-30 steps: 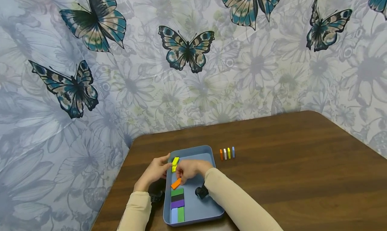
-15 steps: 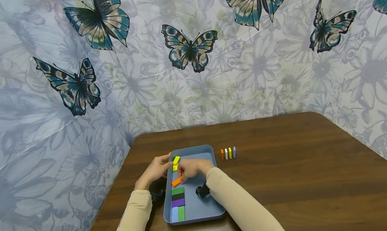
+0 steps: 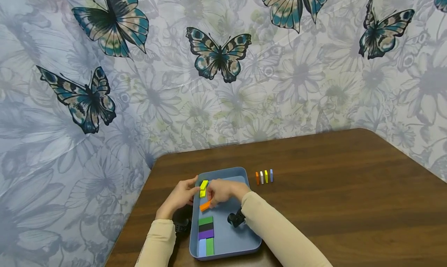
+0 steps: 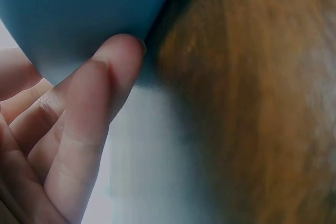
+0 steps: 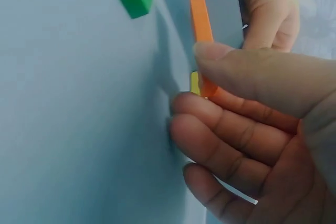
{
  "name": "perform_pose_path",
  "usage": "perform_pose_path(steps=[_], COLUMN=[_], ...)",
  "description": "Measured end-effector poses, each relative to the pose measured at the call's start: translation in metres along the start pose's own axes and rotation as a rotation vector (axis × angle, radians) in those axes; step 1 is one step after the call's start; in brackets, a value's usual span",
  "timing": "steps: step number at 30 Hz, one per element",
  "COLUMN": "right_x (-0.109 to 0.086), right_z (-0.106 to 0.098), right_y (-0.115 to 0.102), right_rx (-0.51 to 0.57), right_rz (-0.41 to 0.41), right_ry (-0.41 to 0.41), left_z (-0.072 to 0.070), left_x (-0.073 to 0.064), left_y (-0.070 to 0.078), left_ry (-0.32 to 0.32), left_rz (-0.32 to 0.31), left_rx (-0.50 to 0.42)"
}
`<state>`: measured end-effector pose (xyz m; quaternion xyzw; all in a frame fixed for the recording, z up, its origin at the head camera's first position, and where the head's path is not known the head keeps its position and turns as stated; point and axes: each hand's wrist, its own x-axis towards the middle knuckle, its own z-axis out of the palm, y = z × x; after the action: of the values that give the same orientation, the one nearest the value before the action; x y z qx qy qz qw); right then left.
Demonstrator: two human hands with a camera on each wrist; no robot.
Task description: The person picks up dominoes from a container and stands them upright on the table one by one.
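Note:
My right hand (image 3: 221, 191) pinches an orange block (image 3: 205, 206) between thumb and fingers, over the left side of a blue-grey tray (image 3: 241, 240). In the right wrist view the orange block (image 5: 201, 19) sticks out past the thumb tip. My left hand (image 3: 179, 197) holds the tray's left wall near the far corner; in the left wrist view its fingertips lie against the blue wall (image 4: 79, 14). Two yellow blocks (image 3: 203, 188) lie inside by that corner. Nearer me, a green block (image 3: 205, 221), a black block (image 3: 205, 227) and a purple block (image 3: 206, 234) lie side by side.
At the tray's near left corner, a light blue block (image 3: 202, 248) lies beside another green block (image 3: 209, 247). Several thin blocks (image 3: 264, 177) stand in a row on the brown table (image 3: 331, 189), right of the tray. A butterfly-patterned wall covering (image 3: 279, 84) rises behind.
My right hand has moved slightly away from me with the orange block, widening the gap to the green block. My left hand stays at the tray wall.

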<state>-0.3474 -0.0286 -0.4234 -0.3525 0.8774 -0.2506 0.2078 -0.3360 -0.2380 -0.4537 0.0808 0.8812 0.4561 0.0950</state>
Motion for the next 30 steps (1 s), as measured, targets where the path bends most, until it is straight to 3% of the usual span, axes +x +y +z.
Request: perform_pose_path(steps=[17, 30], right_x=[-0.018, -0.037], right_z=[-0.011, -0.014], right_y=[0.003, 0.01], right_rx=[0.1, 0.28], right_rz=[-0.085, -0.184], right_ry=[0.085, 0.121], left_z=[-0.002, -0.001], left_x=[-0.002, 0.0], left_y=[0.003, 0.001], left_ry=[-0.008, 0.006], left_rz=[0.012, 0.003], left_rx=[0.007, -0.004])
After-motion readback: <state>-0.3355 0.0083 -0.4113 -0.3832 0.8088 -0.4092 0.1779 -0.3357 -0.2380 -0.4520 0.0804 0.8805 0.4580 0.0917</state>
